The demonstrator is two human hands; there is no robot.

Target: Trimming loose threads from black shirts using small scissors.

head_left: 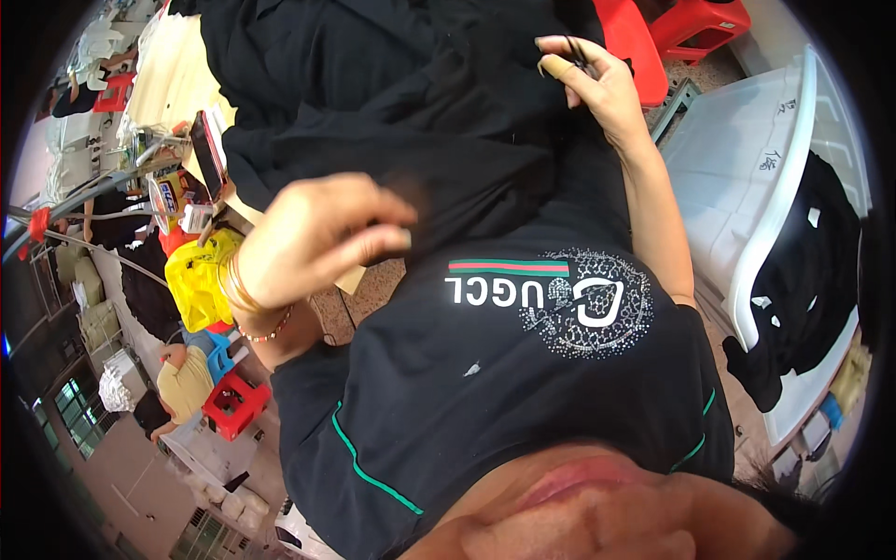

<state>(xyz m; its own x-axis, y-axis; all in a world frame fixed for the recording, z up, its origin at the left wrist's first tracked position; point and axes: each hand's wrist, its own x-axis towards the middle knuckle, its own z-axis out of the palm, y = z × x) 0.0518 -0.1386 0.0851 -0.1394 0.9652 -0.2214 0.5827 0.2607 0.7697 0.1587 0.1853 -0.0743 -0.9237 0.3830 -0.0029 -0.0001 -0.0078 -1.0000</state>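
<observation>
A large black cloth [411, 103] lies in folds across my lap and the work surface in front of me. My left hand [327, 233] hovers over its near left part, fingers loosely curved and the thumb apart, with nothing visible between them; the fingertips are smeared by motion. Farther off, at the right edge of the cloth, my right hand [602, 89] is closed around what look like small black scissors [581, 61], mostly hidden by the fingers. One finger of that hand wears a yellowish wrap [557, 66].
A white plastic bin [793, 187] with black fabric pieces [821, 252] stands at my right. Red stools [695, 28] are at the far right. On the left are a yellow plastic bag [196, 280], a phone [208, 154], pale stacked cloth [173, 75] and a seated person [182, 383].
</observation>
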